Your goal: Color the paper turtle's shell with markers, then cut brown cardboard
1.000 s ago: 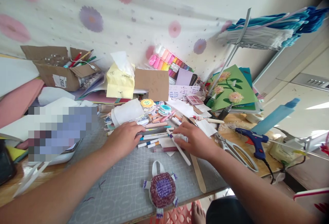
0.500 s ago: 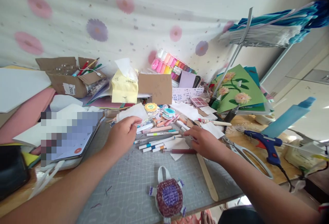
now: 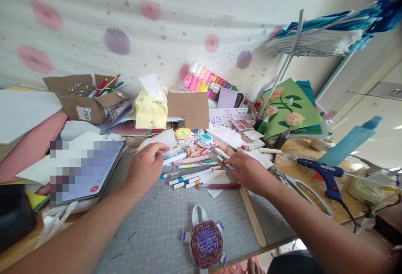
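Observation:
My left hand (image 3: 147, 166) hovers at the left end of a pile of markers (image 3: 194, 166), its fingers loosely bent and nothing visible in them. At the pile's right side my right hand (image 3: 249, 171) reaches in, fingers apart; its fingertips are by a white pen (image 3: 220, 153), and I cannot tell whether they touch it. A dark red pen (image 3: 220, 186) lies nearest me in the pile, partly over white paper scraps. In front, on the grey cutting mat (image 3: 147, 228), rests a small purple and maroon coloured padded piece (image 3: 206, 242) with a white loop and tabs.
A wooden stick (image 3: 253, 219) and scissors (image 3: 309, 192) lie to the right, beyond them a blue glue gun (image 3: 326, 173). A tablet (image 3: 94, 173) stands at the left. Behind are a cardboard box (image 3: 78, 102), a yellow tissue pack (image 3: 151, 108) and a clay set (image 3: 209, 81).
Both hands have shifted very slightly, the left one a little to the left. The view has tilted a bit; the markers and the padded piece lie as before.

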Demonstrator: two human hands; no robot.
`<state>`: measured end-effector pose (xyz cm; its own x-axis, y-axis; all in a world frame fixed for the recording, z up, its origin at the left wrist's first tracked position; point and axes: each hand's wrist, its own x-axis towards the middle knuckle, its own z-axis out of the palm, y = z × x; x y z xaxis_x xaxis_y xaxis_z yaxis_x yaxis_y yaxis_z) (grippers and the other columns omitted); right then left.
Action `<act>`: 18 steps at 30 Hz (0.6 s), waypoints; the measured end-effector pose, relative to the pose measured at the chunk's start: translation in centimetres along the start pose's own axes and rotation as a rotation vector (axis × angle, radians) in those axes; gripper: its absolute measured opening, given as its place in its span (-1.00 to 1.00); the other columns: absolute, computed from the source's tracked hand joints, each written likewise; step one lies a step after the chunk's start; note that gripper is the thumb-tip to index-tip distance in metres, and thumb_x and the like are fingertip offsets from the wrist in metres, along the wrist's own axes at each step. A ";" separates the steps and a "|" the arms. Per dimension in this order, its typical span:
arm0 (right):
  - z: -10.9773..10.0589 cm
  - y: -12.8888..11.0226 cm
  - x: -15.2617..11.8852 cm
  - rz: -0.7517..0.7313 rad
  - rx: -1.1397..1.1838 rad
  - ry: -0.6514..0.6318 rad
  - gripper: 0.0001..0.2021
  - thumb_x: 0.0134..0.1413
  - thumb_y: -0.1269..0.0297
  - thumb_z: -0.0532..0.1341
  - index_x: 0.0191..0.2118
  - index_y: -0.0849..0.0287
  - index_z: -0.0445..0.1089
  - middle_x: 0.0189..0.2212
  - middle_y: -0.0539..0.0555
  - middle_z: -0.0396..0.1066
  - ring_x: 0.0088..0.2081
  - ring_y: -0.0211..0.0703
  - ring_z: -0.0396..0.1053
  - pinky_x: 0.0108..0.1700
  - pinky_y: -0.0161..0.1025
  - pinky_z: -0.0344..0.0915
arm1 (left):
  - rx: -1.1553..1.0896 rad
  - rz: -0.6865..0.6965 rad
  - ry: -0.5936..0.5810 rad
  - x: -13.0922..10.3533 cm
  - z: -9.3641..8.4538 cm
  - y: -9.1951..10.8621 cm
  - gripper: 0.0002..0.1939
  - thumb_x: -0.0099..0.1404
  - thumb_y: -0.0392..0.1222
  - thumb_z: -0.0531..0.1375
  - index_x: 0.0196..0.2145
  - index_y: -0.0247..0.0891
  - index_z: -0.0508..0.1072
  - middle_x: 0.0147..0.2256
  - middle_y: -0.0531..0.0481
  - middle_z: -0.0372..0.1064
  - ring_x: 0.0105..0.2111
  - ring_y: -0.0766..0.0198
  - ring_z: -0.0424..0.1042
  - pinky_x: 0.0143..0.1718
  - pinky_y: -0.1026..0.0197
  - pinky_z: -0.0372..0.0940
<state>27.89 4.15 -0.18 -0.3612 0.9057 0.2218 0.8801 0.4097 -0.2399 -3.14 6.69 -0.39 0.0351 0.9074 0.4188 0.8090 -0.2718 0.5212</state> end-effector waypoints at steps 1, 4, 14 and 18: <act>-0.6 0.5 0.0 0.021 -0.005 0.029 -0.69 0.05 0.53 0.19 -0.12 0.12 0.53 -0.15 0.14 0.49 -0.13 -0.05 0.46 -0.06 -0.21 0.35 | -0.006 0.019 -0.007 -0.2 0.0 0.2 -0.73 0.27 -0.16 -0.02 -0.23 -0.19 0.46 -0.18 -0.02 0.51 -0.19 0.14 0.48 -0.14 0.16 0.33; -3.0 3.7 -0.4 0.204 -0.070 0.173 -0.79 0.16 0.48 0.19 -0.14 0.17 0.51 -0.17 0.11 0.51 -0.14 -0.10 0.45 -0.05 -0.16 0.35 | -0.033 0.086 -0.034 -0.9 -0.1 1.0 -0.77 0.25 -0.11 0.02 -0.29 -0.18 0.44 -0.25 -0.01 0.50 -0.27 0.12 0.46 -0.21 0.16 0.30; -4.3 13.9 -3.2 0.647 -0.222 0.117 -0.74 0.28 0.25 0.19 0.03 0.19 0.37 0.00 0.15 0.40 -0.09 -0.06 0.44 -0.09 -0.01 0.43 | 0.093 0.080 -0.068 -1.3 0.8 0.4 -0.79 0.28 0.00 0.00 -0.25 -0.03 0.39 -0.34 0.18 0.45 -0.37 0.20 0.42 -0.37 0.25 0.20; -3.4 14.7 -3.3 0.594 -0.201 -0.018 -0.75 0.28 0.24 0.19 0.02 0.18 0.38 0.00 0.14 0.41 -0.11 -0.06 0.44 -0.10 -0.03 0.43 | 0.097 0.070 -0.095 -1.0 0.9 0.3 -0.80 0.29 0.00 0.02 -0.25 -0.02 0.39 -0.33 0.20 0.45 -0.34 0.18 0.43 -0.33 0.24 0.20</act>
<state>43.04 6.82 -1.22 0.2037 0.9750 0.0893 0.9724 -0.1908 -0.1342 -2.39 5.97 -1.31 0.1451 0.9149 0.3768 0.8553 -0.3074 0.4171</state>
